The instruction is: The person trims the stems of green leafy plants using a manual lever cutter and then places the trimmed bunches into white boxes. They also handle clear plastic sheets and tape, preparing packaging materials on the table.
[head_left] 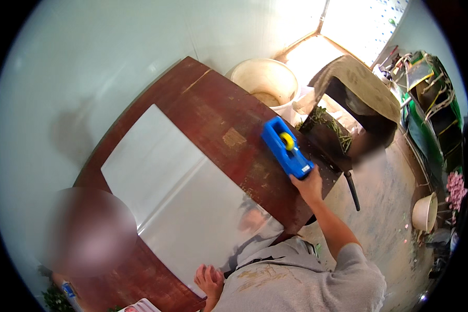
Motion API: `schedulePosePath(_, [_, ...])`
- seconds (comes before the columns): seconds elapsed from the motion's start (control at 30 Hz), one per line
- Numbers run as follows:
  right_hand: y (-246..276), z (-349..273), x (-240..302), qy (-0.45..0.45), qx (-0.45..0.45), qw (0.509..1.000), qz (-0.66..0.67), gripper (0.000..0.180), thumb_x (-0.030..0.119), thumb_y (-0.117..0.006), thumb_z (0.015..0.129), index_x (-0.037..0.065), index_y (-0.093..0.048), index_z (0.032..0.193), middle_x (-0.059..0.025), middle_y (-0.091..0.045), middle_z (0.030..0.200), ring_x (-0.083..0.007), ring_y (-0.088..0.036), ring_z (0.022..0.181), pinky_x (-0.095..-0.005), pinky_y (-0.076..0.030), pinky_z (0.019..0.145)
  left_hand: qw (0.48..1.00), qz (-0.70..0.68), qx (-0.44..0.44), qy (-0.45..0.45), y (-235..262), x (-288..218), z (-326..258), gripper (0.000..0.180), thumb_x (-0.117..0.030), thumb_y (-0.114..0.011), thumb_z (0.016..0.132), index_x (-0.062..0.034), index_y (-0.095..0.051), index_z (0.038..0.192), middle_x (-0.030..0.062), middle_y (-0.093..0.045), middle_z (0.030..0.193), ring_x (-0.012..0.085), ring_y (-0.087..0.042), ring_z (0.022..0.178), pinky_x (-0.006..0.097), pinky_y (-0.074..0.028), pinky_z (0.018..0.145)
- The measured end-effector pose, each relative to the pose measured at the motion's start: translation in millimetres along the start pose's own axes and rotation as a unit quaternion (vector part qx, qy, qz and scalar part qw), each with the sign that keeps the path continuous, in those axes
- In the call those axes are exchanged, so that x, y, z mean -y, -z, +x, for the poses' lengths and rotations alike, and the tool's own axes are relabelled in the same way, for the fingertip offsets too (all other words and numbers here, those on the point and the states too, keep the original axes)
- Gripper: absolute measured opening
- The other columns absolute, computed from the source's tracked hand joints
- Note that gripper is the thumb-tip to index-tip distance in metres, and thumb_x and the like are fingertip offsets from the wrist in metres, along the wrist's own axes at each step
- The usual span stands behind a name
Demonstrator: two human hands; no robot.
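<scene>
Bucket w/ brownish fill; right hand on tape dispenser, left hand loosely curled.

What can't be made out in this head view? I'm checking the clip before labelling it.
- Right hand at the blue tape dispenser: its fingers lie under the dispenser's end, so the grip is unclear.
- Left hand by the clear sheet: partly hidden by the grey shirt.
- Lower left of the table: blurred patch.
- Shelves at right: bent, too small.
</scene>
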State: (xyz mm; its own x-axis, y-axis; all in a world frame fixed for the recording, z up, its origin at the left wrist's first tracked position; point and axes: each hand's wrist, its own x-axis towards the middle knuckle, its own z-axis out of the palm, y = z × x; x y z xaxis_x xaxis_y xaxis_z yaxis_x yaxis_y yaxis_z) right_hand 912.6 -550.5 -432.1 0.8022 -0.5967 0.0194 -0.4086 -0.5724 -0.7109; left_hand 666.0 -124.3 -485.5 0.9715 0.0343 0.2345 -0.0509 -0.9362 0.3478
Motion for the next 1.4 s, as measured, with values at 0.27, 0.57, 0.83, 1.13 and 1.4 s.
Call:
schedulePosePath(0.27, [61.3, -58.2, -83.8, 0.005, -0.078, 0.997, 0.008, 0.073, 0.028, -0.088, 0.066, -0.004, -0.053, 0.122, -0.0259, -0.063, 0.103, -0.0443, -0.062, 0.097, -0.048, -0.051, 0.084, 0.999, -0.02, 0.021, -0.02, 13.4, -5.3, 15.6, 0.033, -0.023, -0.069, 0.083, -0.0111, -0.064, 0.113, 0.0141, -0.056, 0.127, 0.0352, -0.051, 0.118, 0.049, -0.038, 0.1])
schedulePosePath(0.57, [51.7, -60.9, -111.2, 0.068, -0.056, 0.986, 0.144, 0.084, 0.02, -0.084, 0.076, -0.004, -0.04, 0.143, -0.0236, -0.052, 0.136, -0.035, -0.05, 0.127, -0.043, -0.037, 0.109, 0.999, -0.028, 0.04, 0.008, 35.2, -17.3, 26.3, 0.031, -0.024, -0.07, 0.083, -0.0127, -0.065, 0.112, 0.0097, -0.059, 0.122, 0.0313, -0.055, 0.113, 0.046, -0.043, 0.097])
schedulePosePath(0.83, [58.9, -87.4, -57.0, 0.206, -0.095, 0.959, 0.168, 0.051, 0.029, -0.065, 0.097, -0.001, -0.051, 0.136, -0.0182, -0.057, 0.129, -0.0307, -0.056, 0.117, -0.0398, -0.045, 0.102, 0.983, -0.1, -0.138, 0.072, 33.3, -27.5, 6.1, 0.025, -0.014, -0.067, 0.084, -0.0093, -0.063, 0.108, 0.015, -0.061, 0.118, 0.0353, -0.06, 0.108, 0.044, -0.05, 0.091])
schedulePosePath(1.13, [-45.1, -269.2, 229.5, 0.268, 0.538, 0.717, 0.353, 0.017, 0.006, -0.057, 0.097, 0.0, -0.061, 0.113, -0.0089, -0.067, 0.104, -0.0143, -0.064, 0.088, -0.0276, -0.053, 0.079, 0.901, -0.208, -0.26, 0.279, 75.7, -1.0, -46.4, 0.021, -0.01, -0.065, 0.09, -0.0043, -0.065, 0.11, 0.0127, -0.066, 0.108, 0.0288, -0.068, 0.09, 0.034, -0.055, 0.078])
schedulePosePath(1.4, [42.9, -495.3, 391.0, 0.567, 0.64, 0.343, 0.389, 0.021, -0.002, -0.064, 0.09, -0.001, -0.063, 0.111, -0.0105, -0.07, 0.102, -0.0176, -0.067, 0.086, -0.0279, -0.053, 0.078, 0.789, -0.234, -0.394, 0.408, 147.9, 24.3, -123.0, 0.019, -0.013, -0.063, 0.095, -0.003, -0.066, 0.111, 0.0122, -0.07, 0.101, 0.0227, -0.071, 0.086, 0.032, -0.056, 0.075])
